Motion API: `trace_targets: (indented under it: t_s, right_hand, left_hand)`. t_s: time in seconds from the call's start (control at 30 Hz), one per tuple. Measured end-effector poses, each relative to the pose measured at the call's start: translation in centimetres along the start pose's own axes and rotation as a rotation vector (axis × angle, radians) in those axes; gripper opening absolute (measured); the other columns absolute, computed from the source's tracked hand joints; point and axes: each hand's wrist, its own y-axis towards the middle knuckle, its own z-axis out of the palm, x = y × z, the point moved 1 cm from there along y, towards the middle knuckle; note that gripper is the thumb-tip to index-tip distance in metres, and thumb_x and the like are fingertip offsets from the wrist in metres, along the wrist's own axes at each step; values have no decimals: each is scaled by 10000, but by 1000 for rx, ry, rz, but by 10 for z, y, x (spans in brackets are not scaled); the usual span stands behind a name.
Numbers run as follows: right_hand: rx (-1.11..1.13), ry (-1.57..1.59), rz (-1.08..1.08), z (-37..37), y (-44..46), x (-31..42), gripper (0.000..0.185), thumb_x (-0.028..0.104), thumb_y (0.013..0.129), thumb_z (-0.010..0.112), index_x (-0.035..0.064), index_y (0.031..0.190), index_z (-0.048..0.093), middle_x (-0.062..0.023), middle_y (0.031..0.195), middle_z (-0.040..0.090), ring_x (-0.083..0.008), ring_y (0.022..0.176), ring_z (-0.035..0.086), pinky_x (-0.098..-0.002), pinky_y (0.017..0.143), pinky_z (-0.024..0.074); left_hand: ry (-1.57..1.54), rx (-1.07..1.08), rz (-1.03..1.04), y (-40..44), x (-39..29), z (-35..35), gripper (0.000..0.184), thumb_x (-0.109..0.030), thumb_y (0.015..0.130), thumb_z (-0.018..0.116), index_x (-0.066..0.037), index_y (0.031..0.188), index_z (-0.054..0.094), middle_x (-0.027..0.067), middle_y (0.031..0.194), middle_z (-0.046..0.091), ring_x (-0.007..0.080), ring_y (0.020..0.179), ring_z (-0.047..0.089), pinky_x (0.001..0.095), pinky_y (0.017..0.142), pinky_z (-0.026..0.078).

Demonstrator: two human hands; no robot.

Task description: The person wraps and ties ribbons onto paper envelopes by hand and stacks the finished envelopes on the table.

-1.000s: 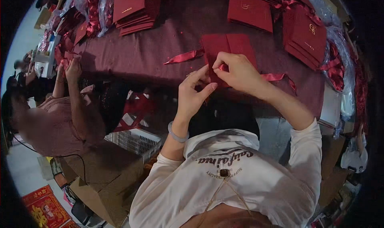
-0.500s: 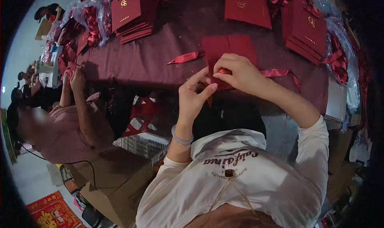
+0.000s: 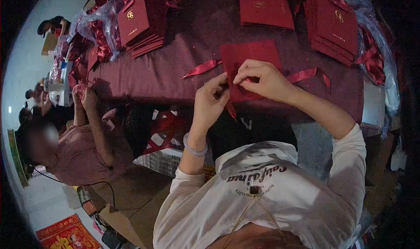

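Observation:
A flat dark-red paper piece [image 3: 267, 52], like a gift bag or folder, lies at the table's front edge. My left hand [image 3: 211, 101] is at its left edge, thumb and fingers pinched together; a red ribbon end [image 3: 231, 111] hangs just below them. Over the middle of the paper piece, my right hand [image 3: 264, 80] is closed in a pinch, with red ribbon showing between its curled fingers. One ribbon tail [image 3: 203, 68] stretches out to the left, and another ribbon [image 3: 304, 75] lies to the right, partly behind my right forearm.
Stacks of dark-red bags with gold print stand at the back left [image 3: 133, 19], back middle [image 3: 266, 8] and back right [image 3: 336, 24]. Clear plastic wrap [image 3: 379, 30] lines the right side. At the left, a co-worker [image 3: 85, 150] handles something pink at the cloth-covered table [image 3: 144, 80].
My left thumb has closed up towards the fingers, where it was spread before. The right hand stays over the paper piece. The view has shifted slightly.

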Motion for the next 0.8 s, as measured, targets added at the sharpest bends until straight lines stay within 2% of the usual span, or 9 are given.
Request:
trace_targets:
  t_s: [0.1,0.23,0.3,0.33,0.43,0.53,0.63,0.73,0.8]
  right_hand:
    - [-1,8,-1,0,-3,2,151,-2,755,613,30,896,658,-68,887,591,-190,819,585,-278,713,460]
    - [21,35,-10,-3,0,3,176,12,766,605,33,933,658,-80,903,603,-204,834,594,-300,734,464]
    - [33,47,6,-5,1,1,176,26,772,607,31,942,653,-89,919,611,-215,854,599,-311,750,466]
    - [50,58,19,-7,1,-1,178,41,778,608,28,951,648,-98,934,619,-226,873,604,-322,766,467]
    - [173,65,100,-13,7,-5,177,72,789,613,25,958,642,-113,956,627,-242,899,608,-333,794,468]
    - [193,10,7,-17,7,-4,200,73,772,644,26,967,643,-113,952,622,-238,893,608,-334,797,472]
    - [224,77,70,-16,8,-1,250,61,738,678,28,983,644,-109,955,622,-231,899,609,-333,803,475]
    - [256,86,92,-18,8,-1,295,46,710,700,28,999,641,-102,950,620,-223,904,606,-322,796,479]
    - [242,87,65,-16,7,-3,302,42,711,697,30,1007,639,-100,955,619,-222,903,605,-319,797,479]
  left_hand:
    - [37,84,60,7,1,-3,419,64,734,589,10,1145,528,96,880,600,140,756,548,270,713,462]
    - [128,82,121,12,3,-5,403,70,733,569,8,1125,504,113,819,580,179,748,564,287,689,464]
    - [283,78,138,13,-7,-5,384,73,722,561,6,1095,508,153,835,586,257,758,587,325,683,473]
    - [283,82,139,15,-16,-6,384,73,722,561,6,1095,508,153,835,586,257,758,587,325,683,473]
    - [571,202,216,23,-31,-8,282,51,698,543,-3,974,513,180,826,583,365,793,575,434,650,456]
    - [743,277,248,30,-43,-10,311,83,706,541,6,1006,514,188,817,579,354,792,584,385,682,457]
    - [868,341,215,29,-50,-19,263,53,710,563,8,966,524,191,826,588,365,809,582,382,681,456]
    - [731,355,143,18,-49,-44,252,24,712,545,-44,955,544,133,786,602,345,768,587,429,659,461]
    - [765,320,88,3,-55,-57,219,17,735,557,-41,946,551,135,798,619,331,776,598,403,669,471]
